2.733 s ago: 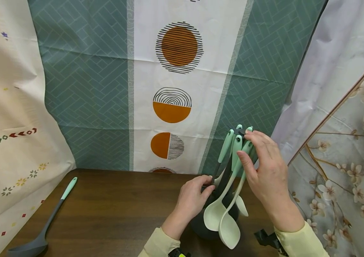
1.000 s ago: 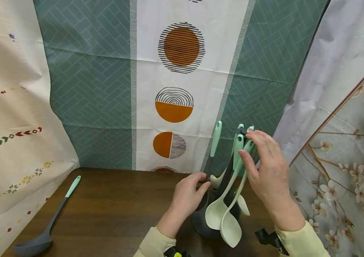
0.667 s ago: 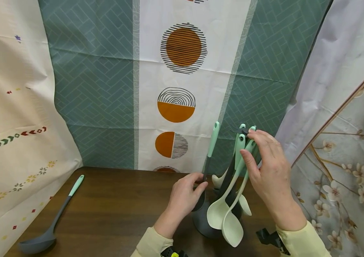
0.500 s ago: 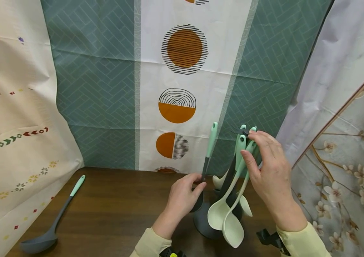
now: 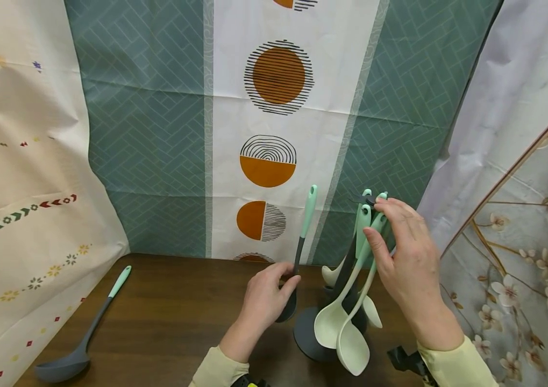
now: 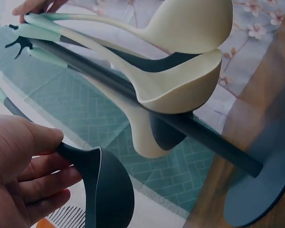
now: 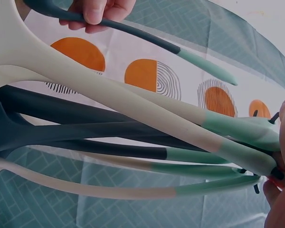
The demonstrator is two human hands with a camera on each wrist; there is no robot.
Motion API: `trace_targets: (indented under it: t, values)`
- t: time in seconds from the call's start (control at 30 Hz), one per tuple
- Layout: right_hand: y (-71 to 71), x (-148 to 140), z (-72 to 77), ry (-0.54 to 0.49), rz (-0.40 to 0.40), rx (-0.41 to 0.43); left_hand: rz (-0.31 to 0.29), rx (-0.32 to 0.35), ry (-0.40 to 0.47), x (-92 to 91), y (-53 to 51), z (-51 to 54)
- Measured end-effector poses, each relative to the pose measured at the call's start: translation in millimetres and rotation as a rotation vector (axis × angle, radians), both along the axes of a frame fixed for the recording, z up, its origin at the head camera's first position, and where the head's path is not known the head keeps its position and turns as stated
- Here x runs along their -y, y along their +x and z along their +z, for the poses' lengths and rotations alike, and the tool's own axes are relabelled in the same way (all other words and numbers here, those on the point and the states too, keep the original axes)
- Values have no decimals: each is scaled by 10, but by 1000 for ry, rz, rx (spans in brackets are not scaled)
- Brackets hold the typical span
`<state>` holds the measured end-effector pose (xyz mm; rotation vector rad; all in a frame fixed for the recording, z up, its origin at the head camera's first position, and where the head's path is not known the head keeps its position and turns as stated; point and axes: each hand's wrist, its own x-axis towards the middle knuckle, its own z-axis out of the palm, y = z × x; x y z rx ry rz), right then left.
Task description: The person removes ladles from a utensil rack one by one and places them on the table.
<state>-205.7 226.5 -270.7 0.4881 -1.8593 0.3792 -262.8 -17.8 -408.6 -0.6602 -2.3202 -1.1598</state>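
Note:
In the head view my left hand (image 5: pixel 264 295) pinches a dark grey ladle with a mint handle (image 5: pixel 308 215), held upright left of the utensil stand. In the left wrist view thumb and fingers grip it just above its bowl (image 6: pixel 111 190). My right hand (image 5: pixel 411 263) holds the top of the stand, where mint handle ends hang on dark hooks (image 6: pixel 21 45); the exact grip is partly hidden. Two cream ladles (image 5: pixel 330 322) hang at the front. Other cream and grey utensils hang behind them. The stand's round dark base (image 5: pixel 310 338) rests on the table.
Another dark grey ladle (image 5: pixel 68 365) with a mint handle lies on the brown wooden table (image 5: pixel 182 301) at the left. A patterned teal and white cloth (image 5: pixel 148 134) hangs behind; a cream cloth hangs at left and a floral one (image 5: pixel 535 279) at right.
My left hand has drawn the grey ladle leftward, away from the stand, exposing more of the base. My right hand stays at the stand's top. The view has shifted slightly.

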Motion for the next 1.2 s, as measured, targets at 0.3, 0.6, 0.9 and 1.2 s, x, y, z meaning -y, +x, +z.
trace_targets:
  t: [0.3, 0.6, 0.9, 1.2]
  values:
    - [-9, 7, -13, -8, 2, -7, 33, 34, -30, 178, 6, 5]
    - [-16, 8, -16, -25, 1, -9, 64, 22, -52, 327, 26, -14]
    - [-14, 13, -13, -31, 15, -2, 125, -1, -97, 547, 24, -41]
    - [-9, 10, -20, -33, 12, 0, 154, -13, -111, 727, 24, -71]
